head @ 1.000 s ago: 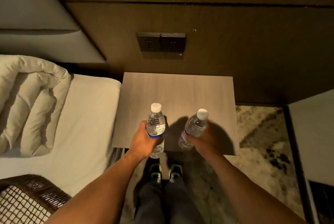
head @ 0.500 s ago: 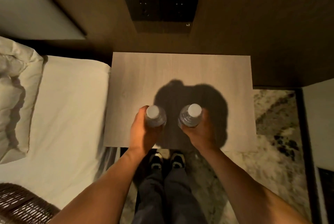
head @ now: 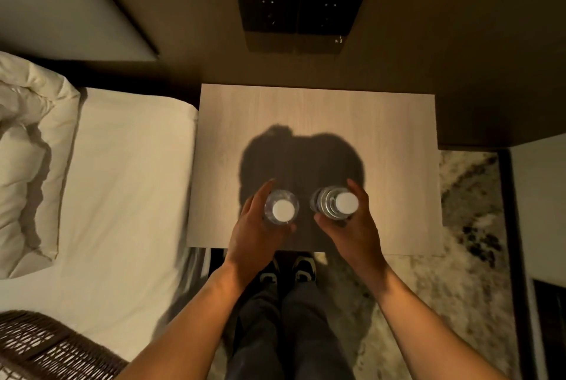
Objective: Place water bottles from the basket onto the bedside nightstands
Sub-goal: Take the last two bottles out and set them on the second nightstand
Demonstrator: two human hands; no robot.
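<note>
Two clear water bottles with white caps are seen from straight above over the light wooden nightstand [head: 382, 122]. My left hand [head: 251, 232] wraps the left bottle [head: 281, 210]. My right hand [head: 352, 226] wraps the right bottle [head: 337, 203]. Both bottles are upright, side by side near the nightstand's front edge. Whether their bases touch the top is hidden. The wicker basket [head: 46, 346] shows at the bottom left corner.
A bed with a white sheet [head: 122, 180] and a folded duvet [head: 27, 150] lies left of the nightstand. A dark switch panel [head: 300, 6] sits on the wood wall behind. Patterned carpet [head: 471, 226] lies to the right. My shoes [head: 288, 269] stand below.
Both bottles went from tilted to upright and moved forward over the nightstand. My view has shifted to look straight down on their caps.
</note>
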